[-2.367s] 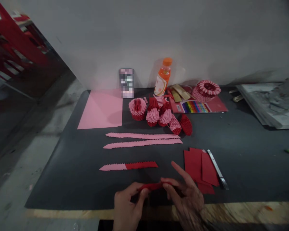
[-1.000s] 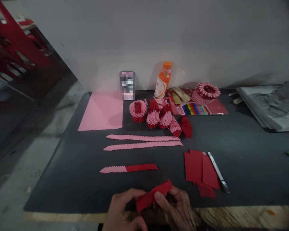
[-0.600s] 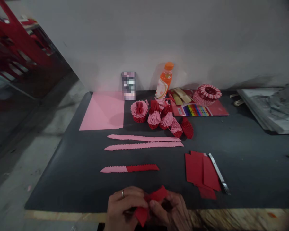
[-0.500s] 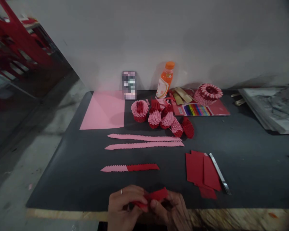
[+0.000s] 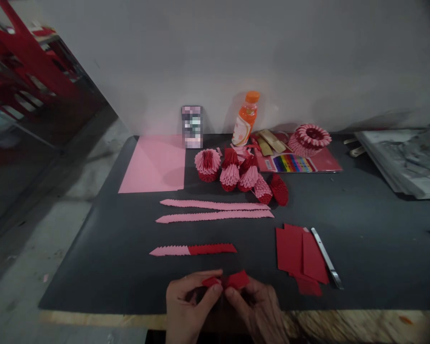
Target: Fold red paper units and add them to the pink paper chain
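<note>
A small folded piece of red paper (image 5: pixel 238 280) is held low over the near edge of the black-topped bench (image 5: pixel 129 267), between the two hands. Its left part is pinched between the thumb and fingers of the left hand (image 5: pixel 187 306), and its right part is pinched in the same way by the right hand (image 5: pixel 261 308); both grips are closed on it. Its middle is dim and blurred, so it seems to be one piece, though this cannot be made out for certain.

Just beyond the hands, a short pink-and-red strip with a saw-toothed edge (image 5: pixel 204 249) is laid flat across the bench. Farther back, two long pink toothed strips (image 5: pixel 215 211) are laid side by side. To the right of the hands, overlapping red paper rectangles (image 5: pixel 289 251) are spread, with a slim silver metal tool (image 5: pixel 326 257) set at a slant along their right side.

Behind the strips, red-and-pink pleated paper pieces (image 5: pixel 230 176) are clustered. A large pink paper sheet (image 5: pixel 152 165) is laid at the left, with a smartphone (image 5: pixel 192 126) propped upright at its back corner. An orange-capped bottle of orange drink (image 5: pixel 246 119) is stood near the grey wall (image 5: pixel 157 62). At its right, a round pink-and-red paper basket (image 5: pixel 310 139) is rested on a flat red packet with a rainbow label (image 5: pixel 324 163).
</note>
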`<state>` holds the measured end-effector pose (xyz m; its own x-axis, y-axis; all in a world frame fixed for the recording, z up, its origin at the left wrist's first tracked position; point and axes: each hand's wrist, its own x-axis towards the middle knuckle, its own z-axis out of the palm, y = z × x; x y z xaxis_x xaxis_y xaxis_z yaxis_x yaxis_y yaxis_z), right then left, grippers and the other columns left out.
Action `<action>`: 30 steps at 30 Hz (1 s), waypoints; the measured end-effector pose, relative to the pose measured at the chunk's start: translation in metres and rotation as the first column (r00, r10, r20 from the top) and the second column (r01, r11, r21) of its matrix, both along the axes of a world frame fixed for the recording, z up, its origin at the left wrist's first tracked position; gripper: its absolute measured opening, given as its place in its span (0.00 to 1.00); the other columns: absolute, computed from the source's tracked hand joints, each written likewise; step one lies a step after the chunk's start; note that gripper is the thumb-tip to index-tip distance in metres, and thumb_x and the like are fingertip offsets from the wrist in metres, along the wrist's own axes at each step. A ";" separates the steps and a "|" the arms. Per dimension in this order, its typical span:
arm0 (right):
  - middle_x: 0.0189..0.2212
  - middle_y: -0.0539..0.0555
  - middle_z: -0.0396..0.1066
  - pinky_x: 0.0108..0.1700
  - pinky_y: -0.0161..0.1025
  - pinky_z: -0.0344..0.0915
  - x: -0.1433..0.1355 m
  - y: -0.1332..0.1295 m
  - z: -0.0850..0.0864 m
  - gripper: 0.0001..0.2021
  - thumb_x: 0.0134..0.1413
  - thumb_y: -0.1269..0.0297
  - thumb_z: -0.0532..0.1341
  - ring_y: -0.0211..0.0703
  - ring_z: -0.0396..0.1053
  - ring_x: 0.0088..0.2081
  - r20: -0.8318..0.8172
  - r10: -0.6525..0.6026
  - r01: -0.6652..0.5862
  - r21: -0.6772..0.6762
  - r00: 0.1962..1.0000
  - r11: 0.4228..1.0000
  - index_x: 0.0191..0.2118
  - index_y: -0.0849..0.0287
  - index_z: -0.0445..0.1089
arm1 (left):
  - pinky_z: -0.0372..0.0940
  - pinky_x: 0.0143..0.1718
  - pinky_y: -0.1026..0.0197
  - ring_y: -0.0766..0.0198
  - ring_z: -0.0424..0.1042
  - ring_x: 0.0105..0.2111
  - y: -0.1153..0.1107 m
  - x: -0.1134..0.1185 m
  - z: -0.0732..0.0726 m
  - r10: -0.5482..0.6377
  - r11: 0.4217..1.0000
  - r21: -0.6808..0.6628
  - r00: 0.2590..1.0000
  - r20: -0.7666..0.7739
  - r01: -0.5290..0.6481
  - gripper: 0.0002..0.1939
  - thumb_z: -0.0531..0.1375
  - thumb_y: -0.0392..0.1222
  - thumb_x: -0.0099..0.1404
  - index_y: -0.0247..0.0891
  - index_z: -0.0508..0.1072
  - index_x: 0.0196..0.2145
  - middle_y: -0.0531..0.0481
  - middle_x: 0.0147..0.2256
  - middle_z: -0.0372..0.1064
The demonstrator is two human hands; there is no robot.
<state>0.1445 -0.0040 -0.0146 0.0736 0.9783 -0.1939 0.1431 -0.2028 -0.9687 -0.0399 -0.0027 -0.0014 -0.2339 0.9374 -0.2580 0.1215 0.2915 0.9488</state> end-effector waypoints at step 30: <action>0.22 0.50 0.83 0.29 0.39 0.77 -0.004 -0.002 -0.012 0.17 0.65 0.42 0.80 0.50 0.81 0.25 -0.013 0.057 -0.058 -0.068 0.998 0.996 0.31 0.48 0.89 | 0.83 0.34 0.56 0.51 0.88 0.29 0.007 0.011 0.004 0.087 0.995 -0.051 0.996 0.008 -0.086 0.20 0.81 0.65 0.62 0.47 0.94 0.39 0.49 0.29 0.90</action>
